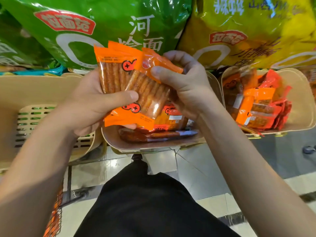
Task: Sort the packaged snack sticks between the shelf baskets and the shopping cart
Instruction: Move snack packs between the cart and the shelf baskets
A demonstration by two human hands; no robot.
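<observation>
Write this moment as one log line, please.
left hand: holds orange snack packs | right hand: pinches top pack | middle basket: part-filled

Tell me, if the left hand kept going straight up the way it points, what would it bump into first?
Probably the big green bag hanging above the baskets. The left hand, holding orange snack packs, points up toward it, though depth is hard to judge.

Glossy plastic wrappers, matt beige baskets

Snack stick packs in shiny orange-and-clear film; noodle bags glossy plastic; shelf baskets smooth matt plastic; floor polished tile.
</observation>
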